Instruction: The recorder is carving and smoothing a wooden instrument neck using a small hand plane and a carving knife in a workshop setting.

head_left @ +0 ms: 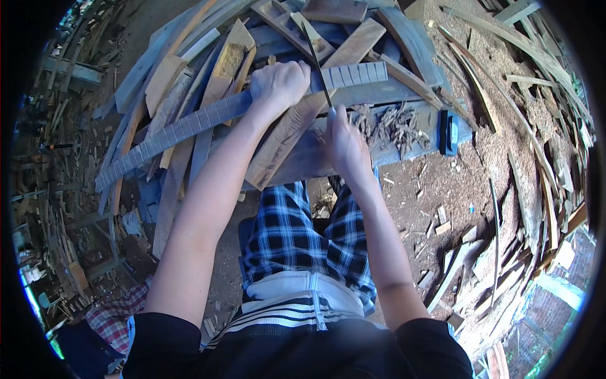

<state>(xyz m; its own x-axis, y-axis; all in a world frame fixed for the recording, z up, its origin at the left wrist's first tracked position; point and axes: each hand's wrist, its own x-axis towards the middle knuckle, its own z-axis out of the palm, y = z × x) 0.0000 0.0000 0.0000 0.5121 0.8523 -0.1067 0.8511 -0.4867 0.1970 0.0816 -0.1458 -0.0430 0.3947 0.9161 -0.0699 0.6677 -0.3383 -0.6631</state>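
A long grey wooden strip (189,127), crossed by many evenly spaced lines, lies slantwise over the workbench. My left hand (281,83) is closed around it, pressing it down a little left of the blade. My right hand (346,145) is closed on the handle of a thin, dark-bladed saw (322,81). The blade stretches away from me across the strip, and the strip's right end shows beyond it. Whether the teeth are inside a cut is too small to tell. Beneath the strip lies a brown wooden block (278,148), tilted toward me.
Wood shavings (398,126) are heaped on the bench (309,155), with a small blue-black tool (449,132) at its right edge. Boards (230,60) and hollowed wooden pieces (278,16) crowd the far side. Sawdust and scraps (442,215) cover the ground at right.
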